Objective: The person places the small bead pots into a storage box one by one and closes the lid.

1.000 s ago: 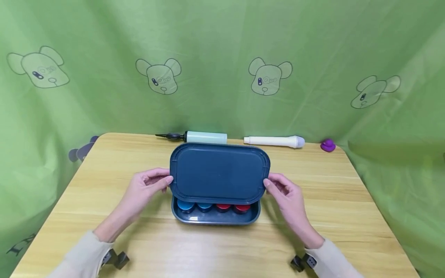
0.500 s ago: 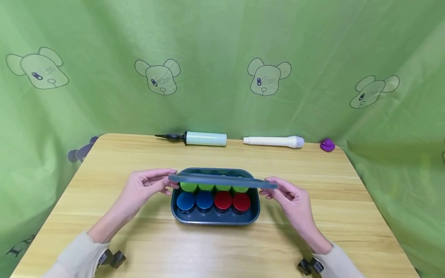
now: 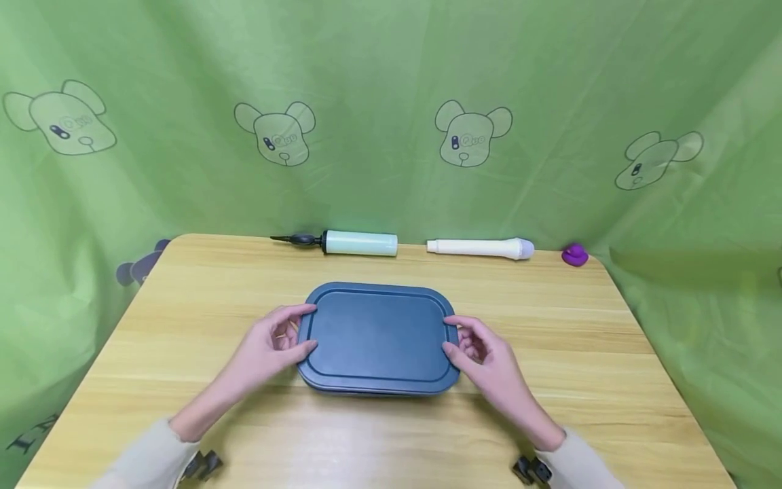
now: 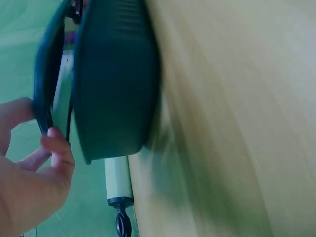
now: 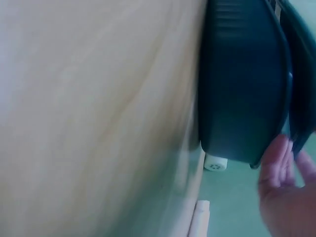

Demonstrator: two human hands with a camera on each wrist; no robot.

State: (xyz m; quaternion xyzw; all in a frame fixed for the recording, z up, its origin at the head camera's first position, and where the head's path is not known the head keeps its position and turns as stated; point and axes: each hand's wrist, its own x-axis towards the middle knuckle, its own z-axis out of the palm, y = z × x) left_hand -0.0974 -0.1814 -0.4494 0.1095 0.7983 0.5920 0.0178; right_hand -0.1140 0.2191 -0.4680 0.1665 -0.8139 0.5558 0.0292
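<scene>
A dark blue lid [image 3: 379,336] lies level over a matching box, covering it in the head view. My left hand [image 3: 269,350] pinches the lid's left end, thumb and fingers spread along the edge. At the opposite end, my right hand [image 3: 491,360] grips it likewise. From the left wrist, a narrow gap shows between the lid [image 4: 47,64] and the box [image 4: 113,89]. The right wrist view also shows the lid [image 5: 303,89] apart from the box [image 5: 242,89], which stands on the table. The box's contents are hidden.
Along the back edge of the wooden table [image 3: 391,441] lie a pale green hand pump [image 3: 360,243] with a black nozzle and a white microphone-shaped stick [image 3: 479,248]. A purple rubber duck [image 3: 575,255] sits at the back right corner. A green curtain [image 3: 379,136] hangs behind.
Both hands have tipped the lid from upright, through edge-on, to flat over the box and brought it down. The green, blue and red round-topped pieces inside are now covered.
</scene>
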